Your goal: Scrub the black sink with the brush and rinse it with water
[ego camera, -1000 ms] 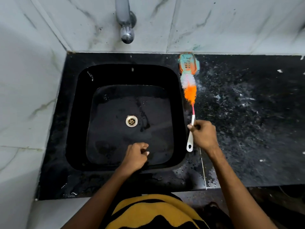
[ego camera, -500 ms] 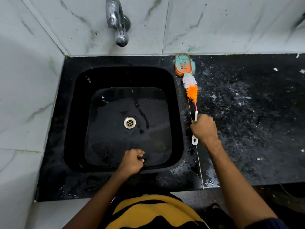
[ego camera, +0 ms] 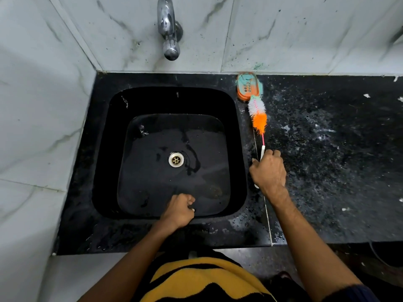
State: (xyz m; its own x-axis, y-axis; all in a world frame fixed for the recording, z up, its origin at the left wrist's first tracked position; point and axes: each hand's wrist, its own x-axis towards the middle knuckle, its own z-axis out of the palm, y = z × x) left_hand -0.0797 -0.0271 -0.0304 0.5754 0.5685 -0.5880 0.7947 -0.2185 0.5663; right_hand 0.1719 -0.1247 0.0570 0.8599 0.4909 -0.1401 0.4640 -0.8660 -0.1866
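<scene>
The right hand (ego camera: 268,171) now grips the brush (ego camera: 259,118) handle at three o'clock of the sink (ego camera: 104,149), ready to scrub; the left hand (ego camera: 178,211) stays clenched, empty.

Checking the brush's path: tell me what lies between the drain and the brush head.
In the head view, between the drain and the brush lie only wet sink floor, the sink's right wall and its rim. Nothing loose sits there.

We take this for a home kitchen — square black sink (ego camera: 102,153), chrome wall tap (ego camera: 168,29), speckled black stone counter (ego camera: 338,160), white marble-look tiles (ego camera: 283,29).
</scene>
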